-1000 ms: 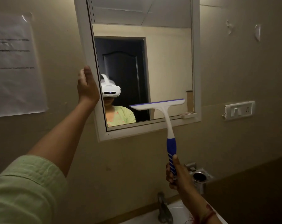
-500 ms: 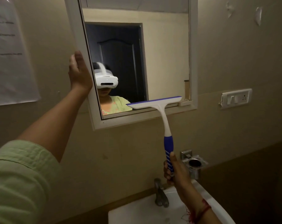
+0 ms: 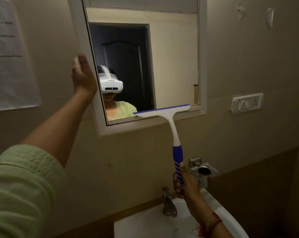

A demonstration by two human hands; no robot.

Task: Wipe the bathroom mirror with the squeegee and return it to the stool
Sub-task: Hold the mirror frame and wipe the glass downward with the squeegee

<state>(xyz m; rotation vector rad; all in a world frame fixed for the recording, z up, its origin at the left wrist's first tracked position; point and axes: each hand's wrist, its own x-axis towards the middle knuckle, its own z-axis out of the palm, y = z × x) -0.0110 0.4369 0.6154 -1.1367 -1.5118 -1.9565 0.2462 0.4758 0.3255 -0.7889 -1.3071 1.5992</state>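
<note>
**Squeegee (image 3: 174,134) at the foot of the mirror (image 3: 172,57)**

The blade lies across the lower right of the glass, level with the bottom frame; the right hand (image 3: 186,183) is wrapped round the blue handle, thumb laid up along it; the left hand (image 3: 82,78) is flat with straight fingers against the mirror's left frame, gripping nothing.

The step in hand looks like the wiping itself, at the bottom end of a downward pass. The next move probably calls for lifting the blade off and setting it high on the unwiped left part of the glass, pressed evenly; the stool is out of view, so the return is yet to come.

A metal cup holder (image 3: 203,172) is fixed to the wall just beside the right hand; its inside is dark and its contents cannot be told. Below, the sink (image 3: 145,225) with its tap (image 3: 168,203) shows only bare white basin where it is visible.
</note>
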